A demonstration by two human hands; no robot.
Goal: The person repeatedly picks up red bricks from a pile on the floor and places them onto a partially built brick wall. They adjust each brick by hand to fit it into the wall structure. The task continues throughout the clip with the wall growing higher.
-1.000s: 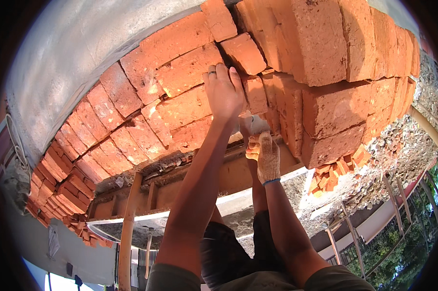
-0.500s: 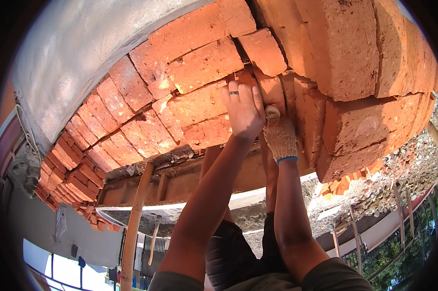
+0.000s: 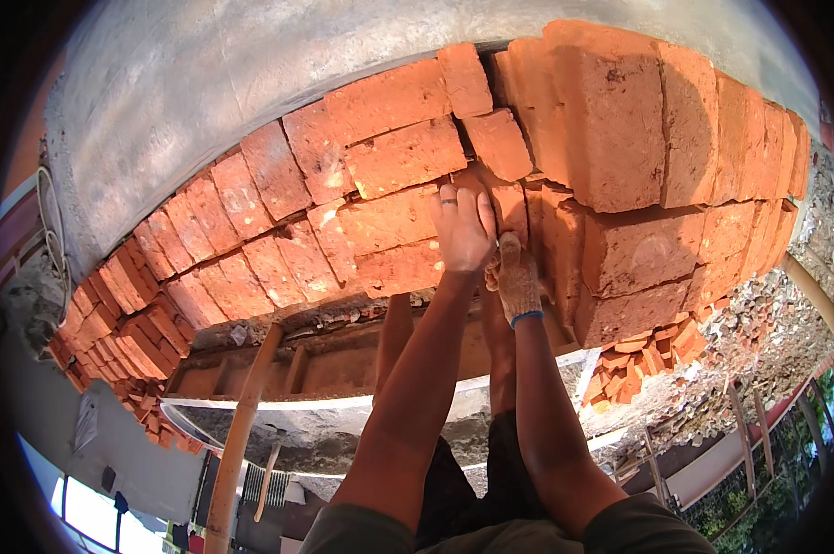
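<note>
My bare left hand, a dark ring on one finger, is closed with bent fingers on the near end of an orange-red brick in the stack. Beside it, my right hand wears a knitted glove with a blue cuff. Its thumb points up and its fingers curl at the lower end of the same brick; the fingertips are partly hidden. Just above lies another brick, slightly out of line, next to a dark gap. To the left, flat bricks lie in rows; to the right, larger-looking bricks stand upright.
A grey plastered surface curves behind the stack. Below the bricks runs a wooden frame, with a wooden pole slanting at the left. Broken bricks and rubble lie at the lower right.
The view has tilted, so the stack appears lower and more of the grey surface shows behind it. Both hands stay at the same brick, the gloved one's fingers now more curled into view.
</note>
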